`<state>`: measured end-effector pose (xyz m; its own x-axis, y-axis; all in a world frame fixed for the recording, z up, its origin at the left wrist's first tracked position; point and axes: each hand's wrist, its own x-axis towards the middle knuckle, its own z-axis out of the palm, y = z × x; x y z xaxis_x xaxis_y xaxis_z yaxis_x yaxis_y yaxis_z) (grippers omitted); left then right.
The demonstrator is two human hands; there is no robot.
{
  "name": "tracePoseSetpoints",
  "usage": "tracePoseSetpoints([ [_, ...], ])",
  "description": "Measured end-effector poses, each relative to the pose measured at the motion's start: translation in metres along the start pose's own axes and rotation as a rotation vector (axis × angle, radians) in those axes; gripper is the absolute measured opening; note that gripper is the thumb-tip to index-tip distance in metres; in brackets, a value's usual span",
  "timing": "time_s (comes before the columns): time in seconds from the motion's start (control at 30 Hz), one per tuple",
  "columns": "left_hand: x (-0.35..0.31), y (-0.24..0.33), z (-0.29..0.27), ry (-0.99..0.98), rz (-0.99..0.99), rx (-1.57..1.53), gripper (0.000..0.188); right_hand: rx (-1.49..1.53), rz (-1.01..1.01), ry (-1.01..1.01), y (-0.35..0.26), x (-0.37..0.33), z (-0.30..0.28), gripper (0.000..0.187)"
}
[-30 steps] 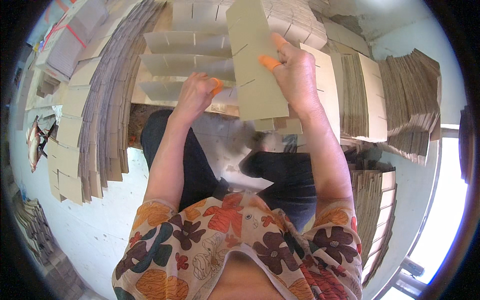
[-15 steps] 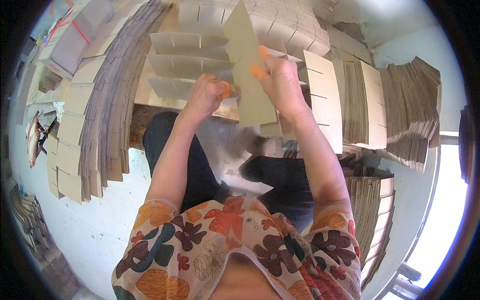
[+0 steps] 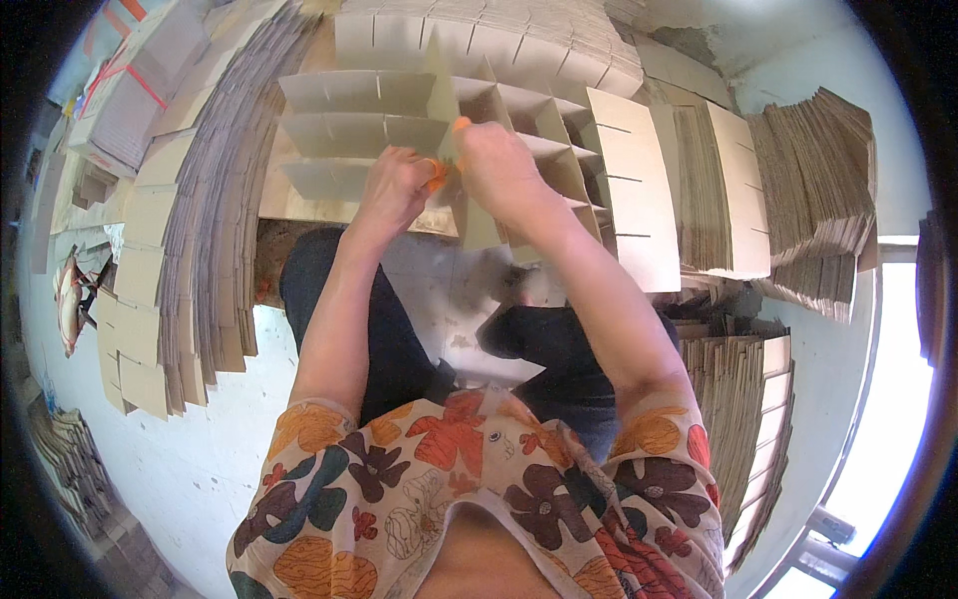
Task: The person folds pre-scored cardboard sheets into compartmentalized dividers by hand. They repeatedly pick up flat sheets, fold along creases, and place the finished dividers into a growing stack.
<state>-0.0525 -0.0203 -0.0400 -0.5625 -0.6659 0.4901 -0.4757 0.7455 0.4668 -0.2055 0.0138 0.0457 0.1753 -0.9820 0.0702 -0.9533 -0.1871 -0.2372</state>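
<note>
A partly assembled grid of slotted cardboard dividers (image 3: 544, 110) stands on the work surface in front of me. Three long cardboard strips (image 3: 334, 133) stretch leftward from it, standing on edge. My right hand (image 3: 499, 175) is closed on an upright cardboard divider strip (image 3: 442, 95) that crosses these long strips; it covers much of the strip. My left hand (image 3: 394, 188) is closed at the nearest long strip, its fingertips pinched there beside the crossing strip. Orange finger covers (image 3: 435, 176) show on both hands.
Stacks of slotted cardboard strips stand at the left (image 3: 205, 210), the far side (image 3: 479, 42) and the right (image 3: 689, 190). More cardboard (image 3: 818, 190) leans farther right. A carton with red strapping (image 3: 135, 95) sits at the far left. My knees are under the work surface's near edge.
My right hand has moved left and slightly down with the crossing strip, which now sits lower among the long strips. My left hand has shifted slightly left.
</note>
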Motion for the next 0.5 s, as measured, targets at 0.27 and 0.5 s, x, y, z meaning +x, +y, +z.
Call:
tracePoseSetpoints([
  [0.27,-0.003,0.005,-0.004,0.002,-0.030,0.011,0.023,0.080,0.084,0.284,0.026,-0.029,-0.006,0.020],
  [0.5,-0.010,0.012,-0.025,0.058,0.019,0.060,0.052,-0.273,0.833,0.267,0.182,-0.152,-0.043,0.079],
])
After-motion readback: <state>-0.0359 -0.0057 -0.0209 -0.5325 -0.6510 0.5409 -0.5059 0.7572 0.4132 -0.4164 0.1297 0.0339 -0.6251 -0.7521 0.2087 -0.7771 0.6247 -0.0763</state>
